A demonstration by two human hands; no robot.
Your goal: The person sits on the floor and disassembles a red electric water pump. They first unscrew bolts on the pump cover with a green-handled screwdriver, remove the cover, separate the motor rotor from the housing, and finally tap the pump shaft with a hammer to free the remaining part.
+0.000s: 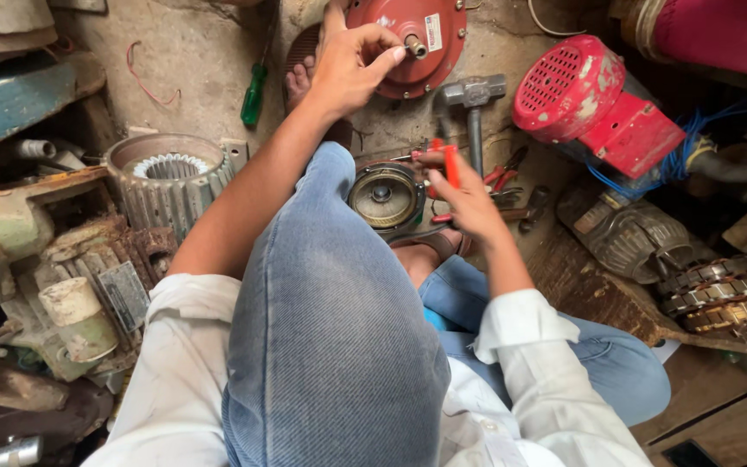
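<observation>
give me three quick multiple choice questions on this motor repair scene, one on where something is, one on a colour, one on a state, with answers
1. Where does the hammer lie?
A. on the floor between the red end cover and the red fan cowl
B. on the person's knee
C. inside the finned stator housing

2. What colour is the handle of the screwdriver on the floor by the left forearm?
A. yellow
B. green
C. white

3. What is the left hand doing?
A. resting flat on the floor
B. gripping the hammer
C. pinching the shaft stub of the red end cover

Answers:
1 A, its head sits between the two red parts.
2 B, the handle is plainly green.
3 C, thumb and fingers close on the stub, while the right hand holds a red-handled tool.
</observation>
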